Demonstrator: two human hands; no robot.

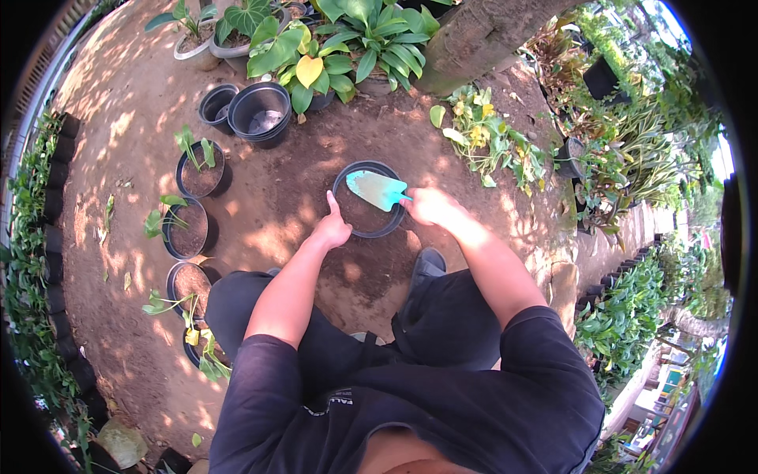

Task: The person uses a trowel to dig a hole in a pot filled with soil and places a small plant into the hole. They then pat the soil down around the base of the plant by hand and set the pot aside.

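A round black plastic pot (388,227) with brown soil (362,214) in it stands on the ground before me. My right hand (434,206) grips the handle of a turquoise hand trowel (374,188), its paint worn pale on the blade. The blade lies over the pot's opening, tip towards the upper left, and hides part of the soil. At the pot's left rim is my left hand (333,228), one finger stretched along the outside and the thumb side against the rim. Its other fingers are mostly hidden.
Several soil-filled pots with leafy cuttings (201,172) line my left. Beyond them stand nested black pots (260,112). Loose yellow-green vines (491,136) lie at the upper right, near a tree trunk (474,41). My shoe (427,269) is close to the pot.
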